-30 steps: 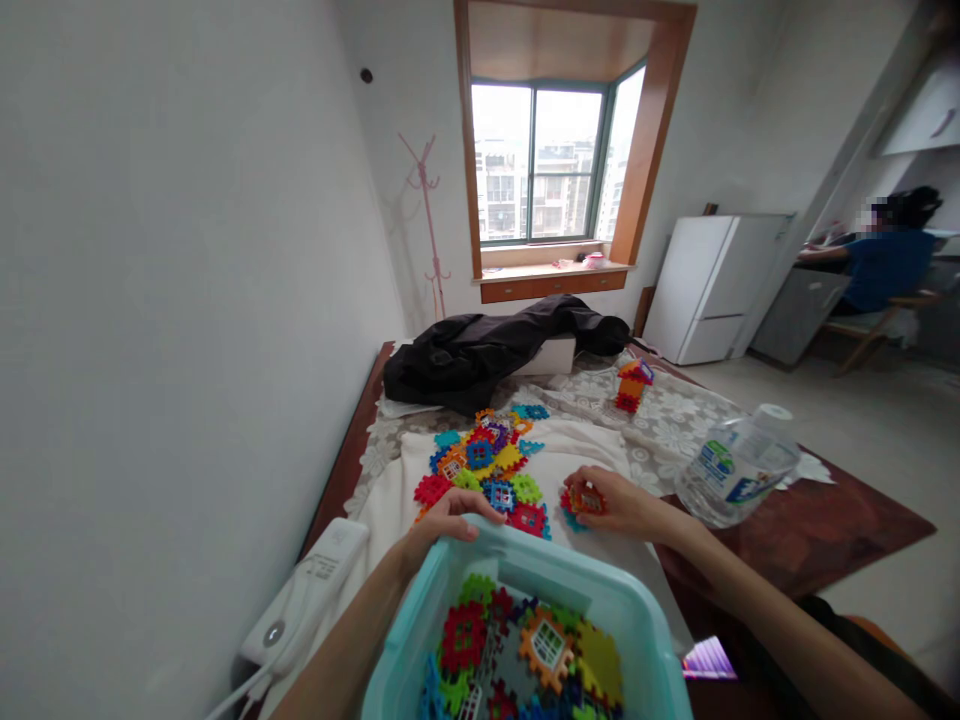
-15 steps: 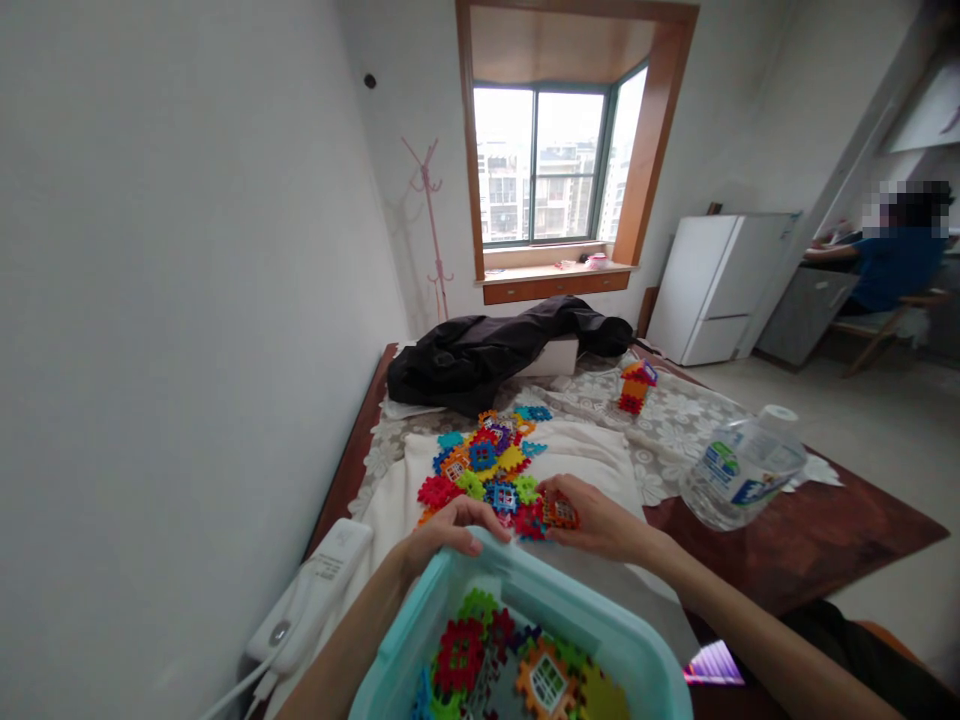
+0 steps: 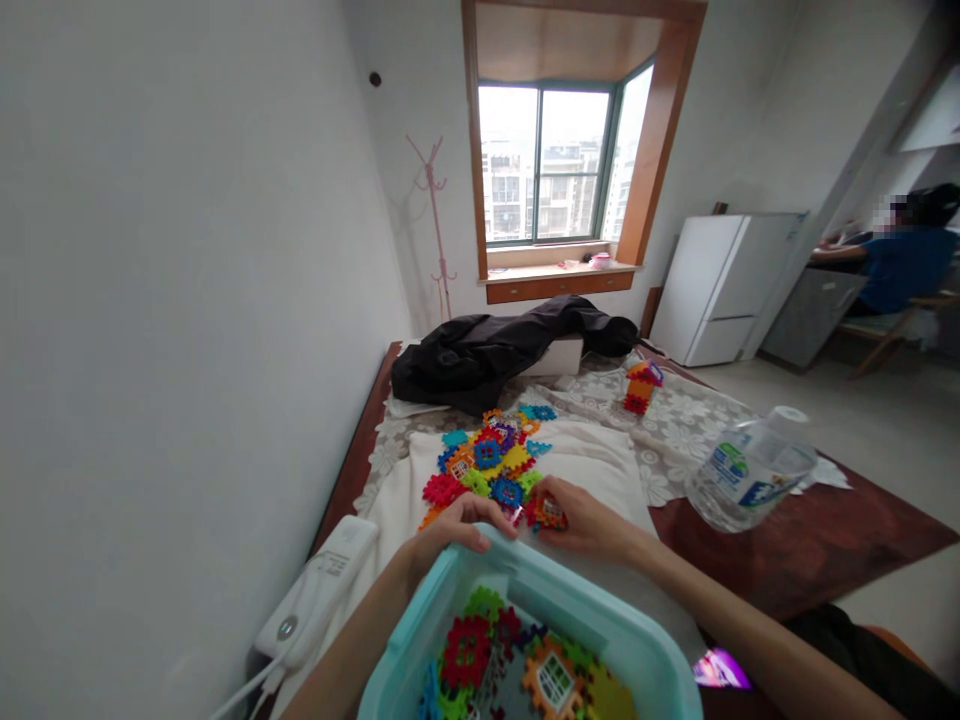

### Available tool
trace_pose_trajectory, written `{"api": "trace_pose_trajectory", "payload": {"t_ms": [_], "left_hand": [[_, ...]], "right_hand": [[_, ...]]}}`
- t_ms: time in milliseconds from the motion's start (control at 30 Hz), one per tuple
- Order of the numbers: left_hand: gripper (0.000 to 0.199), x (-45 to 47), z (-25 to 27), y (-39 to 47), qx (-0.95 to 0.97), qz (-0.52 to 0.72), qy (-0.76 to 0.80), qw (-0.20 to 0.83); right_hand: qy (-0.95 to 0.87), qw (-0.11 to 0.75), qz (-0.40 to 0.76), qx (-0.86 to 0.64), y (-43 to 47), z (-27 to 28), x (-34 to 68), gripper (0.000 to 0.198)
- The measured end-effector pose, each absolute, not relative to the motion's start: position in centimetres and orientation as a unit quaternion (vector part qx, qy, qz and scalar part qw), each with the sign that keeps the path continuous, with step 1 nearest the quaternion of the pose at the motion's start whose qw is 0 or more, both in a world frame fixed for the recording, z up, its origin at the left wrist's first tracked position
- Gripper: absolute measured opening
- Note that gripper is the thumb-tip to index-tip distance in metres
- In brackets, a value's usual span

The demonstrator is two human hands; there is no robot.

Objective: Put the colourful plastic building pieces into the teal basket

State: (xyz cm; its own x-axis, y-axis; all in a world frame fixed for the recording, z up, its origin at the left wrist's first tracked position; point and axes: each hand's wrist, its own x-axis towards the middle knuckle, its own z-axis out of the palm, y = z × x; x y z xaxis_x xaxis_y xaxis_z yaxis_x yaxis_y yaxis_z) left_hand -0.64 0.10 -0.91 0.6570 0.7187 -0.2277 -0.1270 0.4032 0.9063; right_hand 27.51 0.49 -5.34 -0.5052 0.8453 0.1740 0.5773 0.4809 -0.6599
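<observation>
My left hand (image 3: 463, 525) is closed over the far rim of a light turquoise plastic basin (image 3: 600, 610), thumb on the near side. Inside the basin lie gear-edged plastic building blocks, among them a red block (image 3: 466, 650) and an orange window block (image 3: 553, 678). Just beyond the rim, my right hand (image 3: 581, 515) grips an orange building block (image 3: 551, 512) with a window grid; red pieces show against it, and whether they are held too is unclear. A pile of colourful building blocks (image 3: 487, 455) spreads over the white cloth (image 3: 592, 455) beyond both hands.
A small house of joined blocks (image 3: 643, 388) stands farther back. To the right is a large clear plastic bottle (image 3: 750, 470). Black fabric (image 3: 487, 350) lies across the far table end. A white power strip (image 3: 322, 590) sits at left. A person in blue (image 3: 907, 270) sits far right.
My right hand has shifted slightly left with the orange block, closer to the pile and the red pieces. My left hand stays on the basin rim. The view has turned slightly.
</observation>
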Motion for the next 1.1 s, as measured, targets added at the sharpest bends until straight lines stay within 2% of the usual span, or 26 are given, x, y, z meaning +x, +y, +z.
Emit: {"api": "trace_pose_trajectory", "payload": {"t_ms": [133, 267, 400, 500, 633, 667, 733, 800, 867, 1000, 1100], "left_hand": [[0.042, -0.7, -1.5, 0.5, 0.486, 0.263, 0.306, 0.775], [0.041, -0.5, -2.1, 0.9, 0.485, 0.273, 0.297, 0.776], [0.036, -0.3, -2.3, 1.2, 0.476, 0.312, 0.290, 0.769], [0.031, -0.4, -2.1, 1.2, 0.473, 0.336, 0.291, 0.761], [0.034, -0.7, -1.9, 1.2, 0.459, 0.326, 0.309, 0.767], [0.035, -0.7, -2.0, 1.3, 0.457, 0.321, 0.313, 0.768], [0.037, -0.8, -2.4, 1.5, 0.458, 0.317, 0.311, 0.770], [0.041, -0.9, -2.8, 1.8, 0.466, 0.311, 0.305, 0.770], [0.043, -1.0, -3.0, 2.0, 0.476, 0.306, 0.305, 0.766], [0.041, -1.0, -2.4, 1.6, 0.484, 0.306, 0.317, 0.756], [0.037, -0.9, -1.7, 1.3, 0.491, 0.303, 0.322, 0.751]], "right_hand": [[-0.794, 0.296, 0.316, -0.427, 1.1, -1.9, 29.4, 0.038], [-0.795, 0.352, 0.342, -0.356, -1.4, 3.2, 29.6, 0.044], [-0.846, 0.274, 0.383, -0.252, -5.4, 7.5, 27.6, 0.056], [-0.879, 0.217, 0.384, -0.184, -5.7, 8.4, 26.3, 0.050], [-0.842, 0.325, 0.327, -0.281, -0.5, 5.3, 26.4, 0.034], [-0.838, 0.325, 0.292, -0.327, 1.2, 3.8, 26.6, 0.032], [-0.861, 0.263, 0.238, -0.364, 4.4, 0.7, 27.1, 0.023], [-0.887, 0.199, 0.211, -0.359, 6.6, -2.0, 27.4, 0.028], [-0.902, 0.173, 0.194, -0.346, 7.6, -3.9, 27.6, 0.034], [-0.890, 0.200, 0.225, -0.343, 7.5, -5.6, 27.8, 0.031], [-0.843, 0.268, 0.268, -0.383, 6.7, -6.2, 27.0, 0.034]]}}
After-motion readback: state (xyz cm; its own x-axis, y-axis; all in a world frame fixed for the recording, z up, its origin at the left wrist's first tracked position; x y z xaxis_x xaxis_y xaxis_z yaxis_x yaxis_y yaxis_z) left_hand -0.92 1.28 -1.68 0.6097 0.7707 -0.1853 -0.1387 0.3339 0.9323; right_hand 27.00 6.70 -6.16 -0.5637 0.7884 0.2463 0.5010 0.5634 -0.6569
